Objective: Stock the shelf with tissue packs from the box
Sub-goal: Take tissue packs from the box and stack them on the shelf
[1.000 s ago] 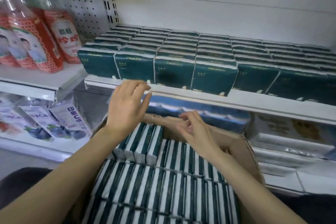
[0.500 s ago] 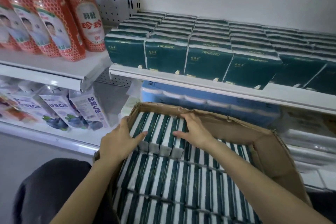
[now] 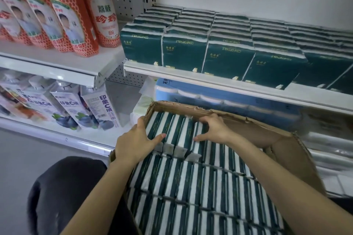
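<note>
Both hands are down at the far left end of the box (image 3: 286, 150), clamped around a small group of packs (image 3: 177, 129) that stand on edge between them. The left hand (image 3: 133, 145) takes the group's left side: its thumb lies across the tops, pointing toward the right hand, and its fingers curl down beside the box wall. The right hand (image 3: 214, 129) holds the other side, with its fingers hooked over the far ends of the packs and its thumb tucked at the near ends. White corners show at the near ends of the gripped group. Behind the wrists, toward the person, striped green and white rows (image 3: 191, 196) fill the rest of the box. Above and beyond both hands, the shelf (image 3: 219, 84) carries dark green shelved packs (image 3: 183, 53), the front ones facing out. Just beyond the right hand, under that shelf, lies a blue bundle (image 3: 172, 89). Red bottles (image 3: 82, 24) stand up and to the left of the left hand. Cartons (image 3: 95, 106) stand to its left, lower down.
</note>
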Demonstrator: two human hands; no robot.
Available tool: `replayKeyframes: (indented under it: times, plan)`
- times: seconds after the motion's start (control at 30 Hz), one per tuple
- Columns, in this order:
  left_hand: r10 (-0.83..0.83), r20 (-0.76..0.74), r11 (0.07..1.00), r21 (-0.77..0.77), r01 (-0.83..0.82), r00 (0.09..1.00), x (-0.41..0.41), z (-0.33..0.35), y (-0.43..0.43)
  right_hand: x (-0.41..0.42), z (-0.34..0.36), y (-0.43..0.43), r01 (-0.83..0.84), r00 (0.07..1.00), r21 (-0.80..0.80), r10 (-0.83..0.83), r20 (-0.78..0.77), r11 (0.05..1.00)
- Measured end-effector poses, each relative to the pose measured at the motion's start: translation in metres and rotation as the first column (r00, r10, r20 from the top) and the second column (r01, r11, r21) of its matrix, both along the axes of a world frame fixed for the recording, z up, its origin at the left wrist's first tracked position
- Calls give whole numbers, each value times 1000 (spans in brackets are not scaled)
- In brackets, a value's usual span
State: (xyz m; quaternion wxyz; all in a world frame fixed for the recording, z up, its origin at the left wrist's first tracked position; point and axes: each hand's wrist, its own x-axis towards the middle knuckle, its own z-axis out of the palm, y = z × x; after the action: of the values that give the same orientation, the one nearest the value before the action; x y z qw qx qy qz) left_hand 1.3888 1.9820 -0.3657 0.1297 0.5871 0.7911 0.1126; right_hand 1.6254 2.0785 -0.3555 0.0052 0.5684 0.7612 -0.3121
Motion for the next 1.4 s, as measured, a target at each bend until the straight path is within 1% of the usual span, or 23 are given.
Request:
replayKeyframes:
  times: [0.1, 0.2, 0.27, 0.4, 0.57, 0.73, 0.8, 0.9, 0.97, 1.03, 1.07, 1.1, 1.17, 1.23, 1.3, 1.37, 1.4]
  plan:
    - [-1, 14, 1000, 10, 1, 1000, -1, -1, -1, 5, 0, -3, -7, 999, 6, 7, -43, 1000]
    - [5, 34, 1000, 15, -5, 999, -1, 0, -1, 10, -3, -5, -12, 984, -66, 1, -175, 998]
    - [3, 34, 1000, 14, -3, 999, -1, 0, -1, 13, -4, -7, 6, 973, -78, -24, -230, 997]
    - [2, 47, 1000, 2, -2, 999, 0, -1, 0, 13, -6, -7, 56, 963, 3, -53, -265, 998]
    - [2, 41, 1000, 3, -3, 999, 2, 4, -2, 15, -3, -9, 148, 912, 32, -124, -391, 988]
    - [-14, 12, 1000, 20, 13, 1000, 9, 13, -7, 16, 1, -20, 217, 871, 70, -161, -464, 974]
    - [-5, 27, 998, 66, 3, 1000, 12, 15, -9, 16, 1, -23, 232, 872, 83, -169, -459, 969]
    - [26, 49, 982, 184, -34, 998, 27, 16, -17, 19, 2, -26, 240, 877, 121, -162, -452, 963]
    - [24, 114, 970, 239, -51, 993, 45, 17, -24, 26, 11, -27, 275, 853, 151, -168, -494, 950]
    - [-33, 264, 969, 243, -34, 964, 68, 22, -30, 38, 27, -27, 341, 803, 159, -199, -561, 927]
    - [-75, 348, 968, 249, -15, 935, 82, 25, -31, 45, 37, -27, 388, 767, 144, -232, -598, 910]
    - [-119, 416, 964, 267, 4, 901, 96, 31, -32, 54, 46, -27, 442, 719, 117, -274, -639, 889]
    - [-191, 518, 946, 323, 15, 834, 127, 46, -31, 75, 65, -26, 545, 588, 32, -355, -726, 838]
    - [-233, 605, 929, 370, -11, 761, 160, 64, -29, 98, 86, -28, 617, 465, -49, -414, -782, 785]
    - [-261, 678, 920, 391, -37, 687, 194, 83, -25, 122, 109, -32, 651, 361, -110, -434, -826, 751]
    - [-282, 714, 915, 401, -43, 641, 226, 98, -19, 145, 127, -36, 675, 280, -135, -421, -863, 726]
    - [-305, 714, 908, 418, -33, 630, 241, 105, -15, 156, 134, -39, 686, 256, -124, -398, -881, 717]
